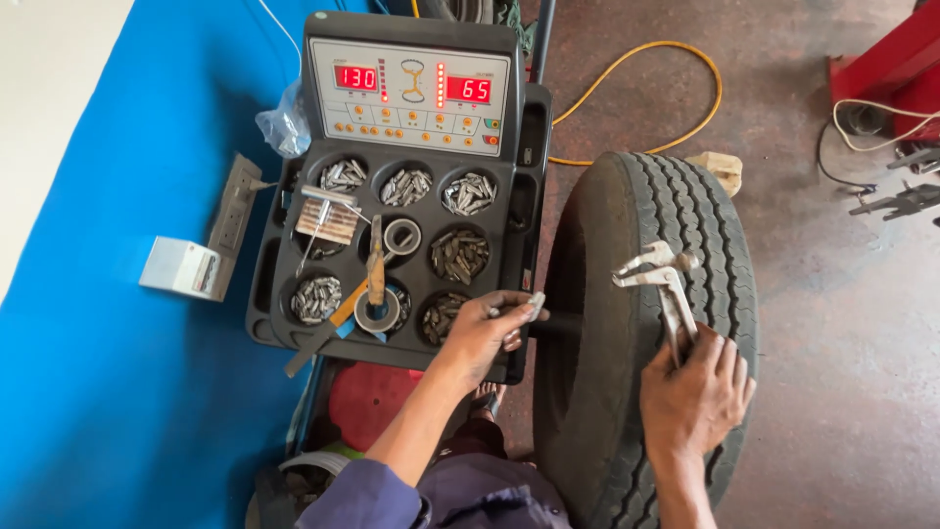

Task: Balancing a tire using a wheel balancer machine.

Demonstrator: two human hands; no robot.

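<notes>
From the head camera, a worn black rubber tyre (pixel 636 323) with ribbed tread stands upright on the shaft of a wheel balancer, just right of the machine's black plastic tray (pixel 269 294) of round wells filled with small grey metal weights (pixel 460 253). The right hand (pixel 697 384) rests on the tread, fingers curled tight around the handle of grey metal weight pliers (pixel 666 284), whose jaws point up and away. The left hand (pixel 485 333) hovers over the tray's near right corner, fingertips pinched on one small grey metal clip weight (pixel 534 305) — close to the tyre's inner sidewall. Bare concrete floor (pixel 842 323) lies open to the right; a blue panel (pixel 117 392) borders the tray's left side.
</notes>
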